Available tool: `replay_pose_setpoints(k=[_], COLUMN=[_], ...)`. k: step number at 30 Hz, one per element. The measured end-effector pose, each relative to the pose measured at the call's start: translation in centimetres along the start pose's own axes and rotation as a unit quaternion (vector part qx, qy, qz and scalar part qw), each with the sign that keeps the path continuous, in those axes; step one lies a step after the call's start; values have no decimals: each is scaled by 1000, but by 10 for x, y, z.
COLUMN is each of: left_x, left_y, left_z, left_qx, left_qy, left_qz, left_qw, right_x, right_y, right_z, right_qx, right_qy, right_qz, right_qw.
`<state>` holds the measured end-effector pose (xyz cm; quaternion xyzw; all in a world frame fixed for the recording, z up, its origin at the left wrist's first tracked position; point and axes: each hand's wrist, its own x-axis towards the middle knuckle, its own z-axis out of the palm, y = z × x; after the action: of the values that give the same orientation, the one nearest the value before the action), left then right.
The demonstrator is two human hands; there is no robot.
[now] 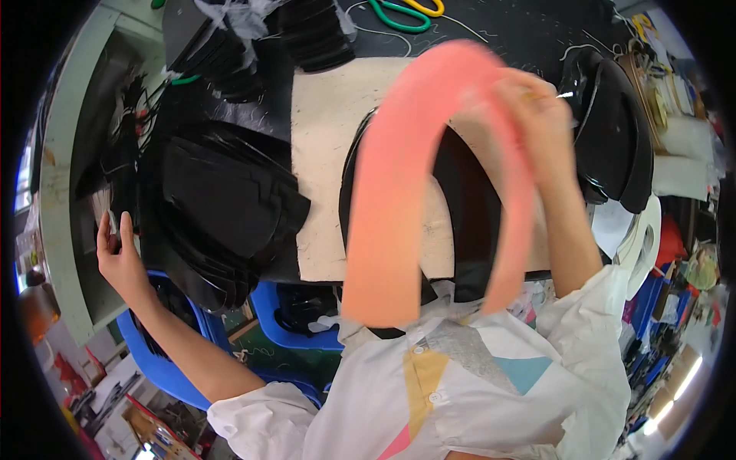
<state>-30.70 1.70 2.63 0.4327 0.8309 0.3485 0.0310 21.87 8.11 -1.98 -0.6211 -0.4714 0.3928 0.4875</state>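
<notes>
My right hand (537, 115) is closed on the curved top of a pink U-shaped sheet (387, 207), raised in front of my chest and smeared by motion. Behind it, partly covered, a glossy black U-shaped piece (475, 222) lies on a beige board (322, 100). Far to the left, my left hand (123, 257) has its fingers spread at the table's edge, close to a bundle of dark strands (129, 172). Whether its fingertips touch the bundle is unclear. Between that hand and the board sits a fanned stack of black curved pieces (222, 192).
Another glossy black stack (613, 130) stands at the right. Bundled black pieces (314, 34) and green-handled scissors (402, 19) lie at the back, among loose threads. Blue bins (268, 318) holding black items stand below the table's front edge. A pale frame (57, 192) borders the left.
</notes>
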Motion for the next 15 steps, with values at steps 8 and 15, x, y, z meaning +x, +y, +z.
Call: replay_pose_setpoints(k=[8, 15], left_x=[-200, -216], left_y=[151, 141], left_z=[124, 157], left_qx=[-62, -111], left_qy=[-240, -204], left_qz=[355, 305], left_qw=[901, 924], right_x=[-23, -23], right_y=[32, 32], right_z=[41, 41], right_qx=[-178, -222], right_qy=[-97, -94], right_qz=[-197, -238], right_qw=[959, 941])
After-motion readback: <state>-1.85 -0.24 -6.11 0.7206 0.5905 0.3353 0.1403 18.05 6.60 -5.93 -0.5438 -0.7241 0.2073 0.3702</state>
